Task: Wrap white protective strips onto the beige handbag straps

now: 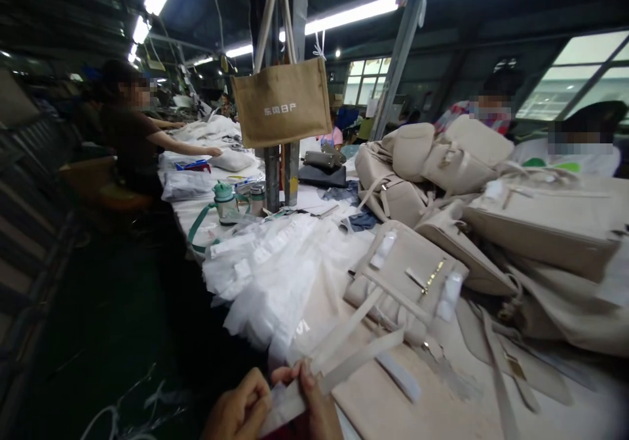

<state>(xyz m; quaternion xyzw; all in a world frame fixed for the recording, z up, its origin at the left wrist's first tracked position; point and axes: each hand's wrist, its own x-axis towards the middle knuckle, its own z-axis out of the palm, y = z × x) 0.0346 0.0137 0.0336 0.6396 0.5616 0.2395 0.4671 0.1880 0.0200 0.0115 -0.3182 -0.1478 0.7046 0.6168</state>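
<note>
At the bottom of the head view, my right hand (317, 401) pinches a beige bag strap (348, 327) near its metal buckle. From there two strap lengths run up to a beige backpack (417, 256) lying on the table, its metal parts partly wrapped in white. My left hand (240, 406) is closed beside the strap's lower end, fingers curled; what they grip, if anything, is hidden. Between the hands, the strap end (282, 408) looks whitish, perhaps wrapped. A loose pale strip (400, 376) lies on the table right of the straps.
More beige bags (545, 214) are heaped at right. White wrapping sheets (270, 270) spread along the table's left edge, below a green-lidded bottle (225, 201). A brown tote bag (282, 103) hangs on a post. Co-workers stand at left and behind the heap.
</note>
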